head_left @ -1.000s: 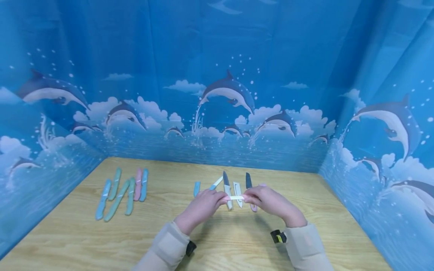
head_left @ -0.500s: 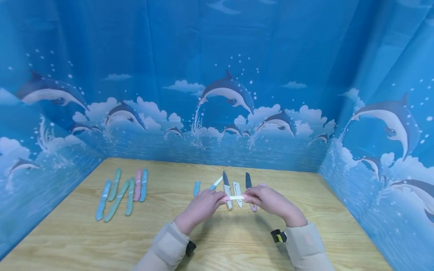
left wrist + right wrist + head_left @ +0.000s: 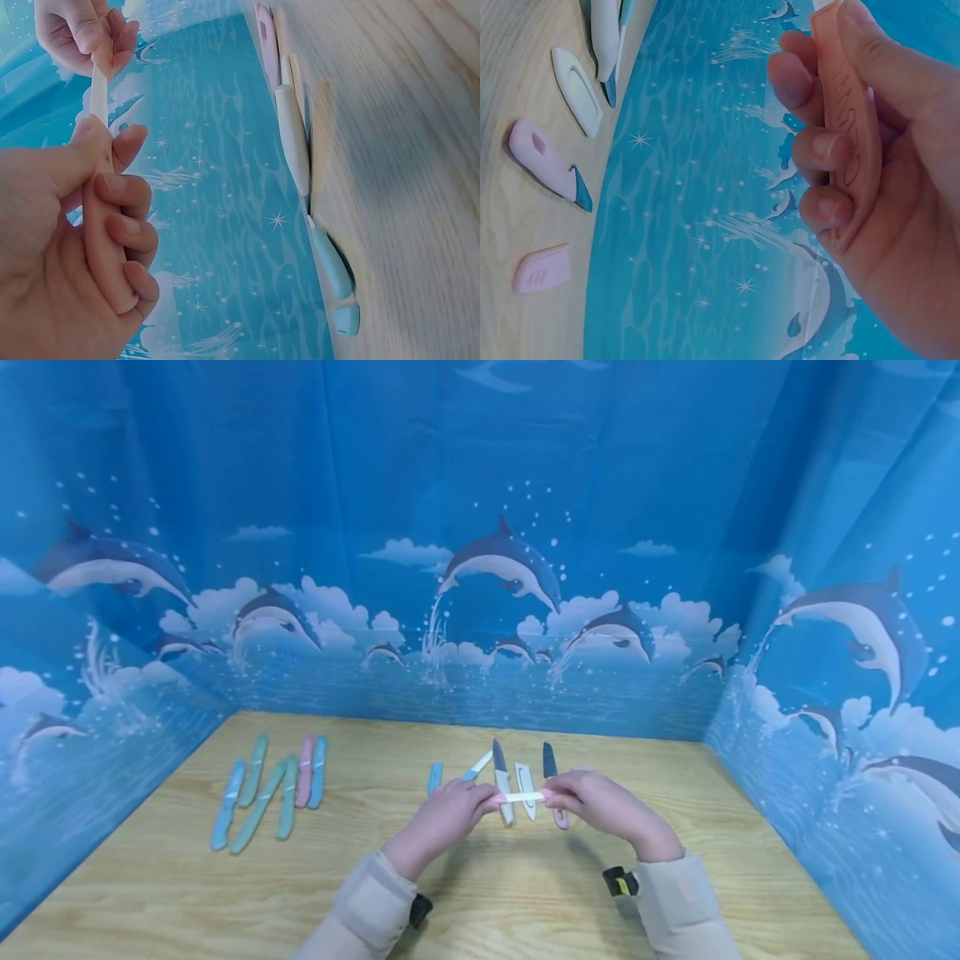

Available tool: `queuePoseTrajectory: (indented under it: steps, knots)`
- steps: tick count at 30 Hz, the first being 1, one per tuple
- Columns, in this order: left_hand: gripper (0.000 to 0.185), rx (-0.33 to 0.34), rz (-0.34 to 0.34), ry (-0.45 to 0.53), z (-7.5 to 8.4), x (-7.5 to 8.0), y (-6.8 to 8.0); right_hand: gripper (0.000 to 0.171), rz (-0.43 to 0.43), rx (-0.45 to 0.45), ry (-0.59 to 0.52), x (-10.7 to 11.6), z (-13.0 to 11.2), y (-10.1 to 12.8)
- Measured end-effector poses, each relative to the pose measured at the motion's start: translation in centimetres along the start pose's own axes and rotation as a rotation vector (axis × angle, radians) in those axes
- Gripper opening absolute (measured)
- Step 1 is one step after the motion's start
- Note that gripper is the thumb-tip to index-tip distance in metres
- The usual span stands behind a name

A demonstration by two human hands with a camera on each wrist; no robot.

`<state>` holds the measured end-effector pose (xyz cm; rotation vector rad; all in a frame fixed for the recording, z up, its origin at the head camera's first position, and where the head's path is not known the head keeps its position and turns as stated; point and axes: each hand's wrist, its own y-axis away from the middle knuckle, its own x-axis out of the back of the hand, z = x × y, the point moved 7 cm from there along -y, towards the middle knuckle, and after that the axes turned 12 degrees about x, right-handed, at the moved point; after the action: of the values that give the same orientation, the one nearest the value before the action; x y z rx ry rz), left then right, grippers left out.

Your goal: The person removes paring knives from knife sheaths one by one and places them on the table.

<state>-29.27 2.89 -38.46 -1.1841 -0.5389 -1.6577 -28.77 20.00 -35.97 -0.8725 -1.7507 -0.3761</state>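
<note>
My left hand [image 3: 442,818] grips the pink handle [image 3: 105,240] of a small knife with a white blade [image 3: 522,797]. The fingers of my right hand [image 3: 606,810] curl round its pink sheath [image 3: 847,127], which has raised lettering. A stretch of blade shows between the two hands, held level above the table. Beyond them lie a white-handled knife [image 3: 501,772] with a grey blade, a white sheath [image 3: 526,789], a pink-handled knife [image 3: 550,760] with a dark blade, and a small blue-handled knife [image 3: 478,766]. My right hand partly hides the pink-handled one.
A blue sheath [image 3: 436,777] lies left of the loose knives, and a pink sheath [image 3: 544,268] lies to their right. Several blue, green and pink sheathed knives [image 3: 258,806] are grouped on the table's left side. A dolphin-print curtain [image 3: 480,610] borders the wooden table [image 3: 510,893].
My right hand has shifted slightly to the right with the sheath, and a little more of the white blade shows. The left hand and the things on the table stay put.
</note>
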Motion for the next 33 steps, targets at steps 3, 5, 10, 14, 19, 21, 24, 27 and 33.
queuePoseTrajectory:
  steps: [3, 5, 10, 14, 19, 21, 24, 27, 33]
  knots:
    - [0.027, -0.001, 0.016, 0.000, -0.2, 0.3, 0.0, 0.022, 0.024, 0.003, 0.057, 0.6, 0.1, 0.1]
    - [0.026, 0.005, 0.035, -0.001, -0.5, 0.5, 0.0, 0.022, 0.040, -0.016, 0.077, 1.0, 0.5, 0.3]
    - [0.027, 0.100, 0.050, 0.024, -1.5, 0.7, -0.3, 0.023, 0.083, -0.141, 0.039, 2.1, 2.3, 1.4]
    - [0.029, 0.159, 0.041, 0.046, -1.8, 0.1, -0.8, 0.040, 0.140, -0.222, 0.041, 3.1, 3.5, 2.4]
    - [0.028, 0.192, 0.041, 0.098, -1.3, -0.6, -1.6, 0.052, 0.172, -0.286, 0.035, 3.8, 4.6, 3.2]
    - [0.027, 0.213, 0.021, 0.132, -0.9, -1.0, -2.0, 0.052, 0.182, -0.304, 0.027, 3.8, 5.2, 3.4]
    - [0.027, 0.248, 0.016, 0.182, -0.1, -1.3, -2.6, 0.055, 0.198, -0.341, 0.005, 3.9, 6.1, 3.9]
    - [0.027, 0.272, 0.038, 0.224, 0.9, -1.3, -3.3, 0.062, 0.200, -0.399, -0.017, 4.1, 7.3, 4.5]
    - [0.029, 0.255, 0.090, -0.005, 3.3, -1.9, -4.8, 0.066, 0.192, -0.494, -0.019, 4.4, 9.5, 5.4]
